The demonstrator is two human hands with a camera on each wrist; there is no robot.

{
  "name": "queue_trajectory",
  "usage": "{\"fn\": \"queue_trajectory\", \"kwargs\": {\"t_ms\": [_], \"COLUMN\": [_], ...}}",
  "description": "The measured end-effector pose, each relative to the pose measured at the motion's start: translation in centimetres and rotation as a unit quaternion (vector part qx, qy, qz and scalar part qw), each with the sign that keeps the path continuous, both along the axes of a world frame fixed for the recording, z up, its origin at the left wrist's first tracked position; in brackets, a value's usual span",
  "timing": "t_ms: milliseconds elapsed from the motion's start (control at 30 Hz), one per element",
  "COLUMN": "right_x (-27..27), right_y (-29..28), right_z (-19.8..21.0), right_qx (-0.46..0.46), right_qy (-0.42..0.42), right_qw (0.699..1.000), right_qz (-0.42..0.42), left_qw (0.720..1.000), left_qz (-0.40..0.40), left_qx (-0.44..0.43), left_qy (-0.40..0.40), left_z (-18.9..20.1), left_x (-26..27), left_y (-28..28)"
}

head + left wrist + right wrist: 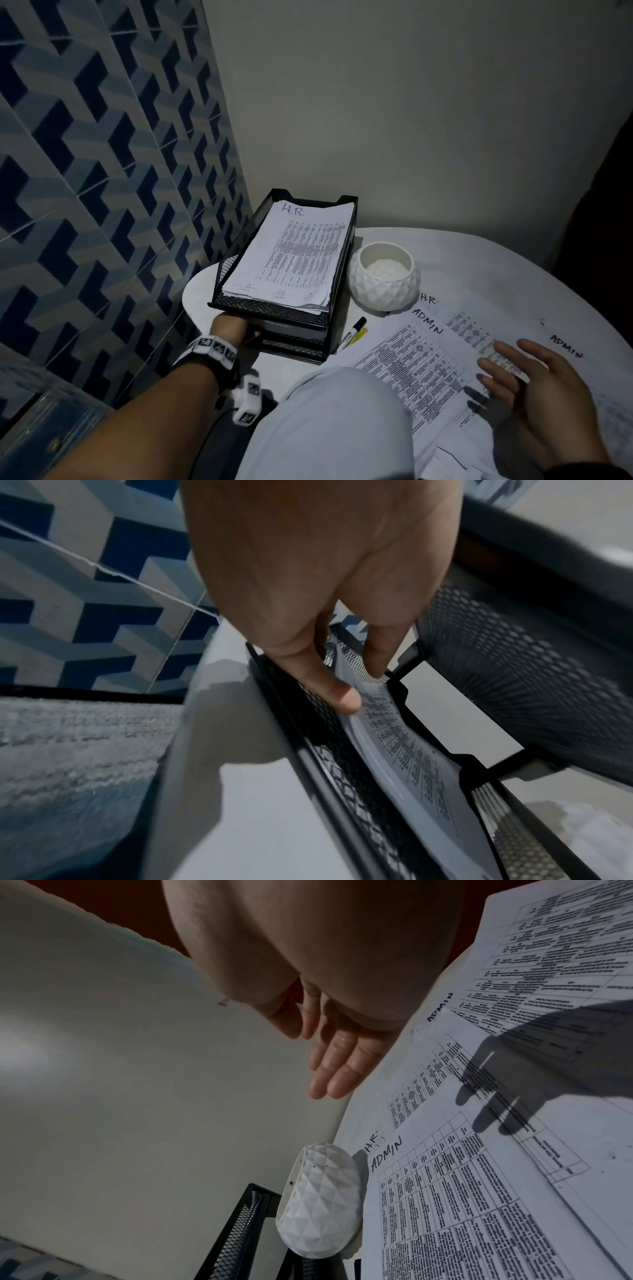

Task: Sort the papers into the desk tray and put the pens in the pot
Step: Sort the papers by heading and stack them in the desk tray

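A black mesh two-tier desk tray [274, 305] stands at the round table's left edge; its top tier holds a stack of papers marked "H.R." [291, 253]. My left hand [233, 329] reaches into the lower tier [342, 764], where thumb and a finger pinch the edge of a printed sheet [411, 764]. The empty white faceted pot [383, 277] sits right of the tray. A black-and-white marker [354, 329] and a yellow highlighter [359, 336] lie beside the tray. Loose sheets marked "ADMIN" and "H.R." [411, 363] spread over the table. My right hand [534, 377] hovers over them, fingers straight, holding nothing.
The white table [513, 260] stands in a corner: blue patterned tiles [102, 171] to the left, a plain wall [411, 120] behind. My knee in light trousers [335, 418] covers the near table edge and part of the sheets.
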State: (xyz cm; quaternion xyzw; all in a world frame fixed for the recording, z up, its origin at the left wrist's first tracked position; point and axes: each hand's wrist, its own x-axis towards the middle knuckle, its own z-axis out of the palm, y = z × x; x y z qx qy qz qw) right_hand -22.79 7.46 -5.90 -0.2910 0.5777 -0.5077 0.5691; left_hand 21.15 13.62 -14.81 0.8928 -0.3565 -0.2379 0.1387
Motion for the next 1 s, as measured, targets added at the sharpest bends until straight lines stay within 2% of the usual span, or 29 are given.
{"fn": "queue_trajectory", "kwargs": {"t_ms": [33,67,100,200,267,367,433,500,633,733,800,900,1000], "right_x": [-0.1,-0.3,-0.5,-1.2,-1.8,-2.4,-2.7,-3.0,-3.0,-2.6,-2.2,-1.5,-0.5], "right_y": [-0.1,-0.2,-0.3,-0.6,-0.7,-0.6,-0.5,-0.5,-0.3,0.3,0.7,1.1,1.1], "right_z": [-0.2,-0.5,-1.0,-2.6,-3.5,-4.7,-5.6,-6.8,-8.6,-9.2,-9.2,-9.1,-9.7], "right_qx": [0.002,0.004,0.009,0.041,0.054,0.083,0.102,0.122,0.149,0.177,0.193,0.205,0.217], "right_qy": [-0.001,-0.003,-0.004,-0.007,-0.007,0.006,0.020,0.033,0.060,0.069,0.067,0.049,0.050], "right_qw": [1.000,1.000,1.000,0.999,0.998,0.996,0.994,0.991,0.985,0.977,0.972,0.965,0.956], "right_qz": [0.003,0.006,0.008,0.015,0.021,0.021,0.026,0.038,0.066,0.094,0.119,0.153,0.189], "left_qw": [0.993,0.972,0.960,0.979,0.985,0.977,0.976,0.965,0.929,0.903,0.900,0.906,0.927], "left_qz": [0.068,0.133,0.150,0.041,-0.040,-0.144,-0.165,-0.222,-0.329,-0.381,-0.391,-0.385,-0.340], "left_qx": [-0.070,-0.134,-0.159,-0.141,-0.112,-0.076,-0.074,-0.097,-0.138,-0.164,-0.155,-0.127,-0.093], "left_qy": [0.070,0.140,0.177,0.142,0.123,0.135,0.124,0.103,0.101,0.108,0.118,0.121,0.129], "left_z": [-0.4,-0.4,0.2,2.8,6.2,13.0,17.1,20.8,25.4,25.7,23.8,19.4,14.2], "left_x": [0.2,0.2,0.1,0.3,0.3,-1.3,-2.6,-4.5,-10.3,-15.8,-18.6,-21.4,-20.9], "left_y": [0.6,1.6,2.9,6.7,8.9,10.9,10.5,9.0,3.7,-0.7,-3.4,-6.8,-8.6]}}
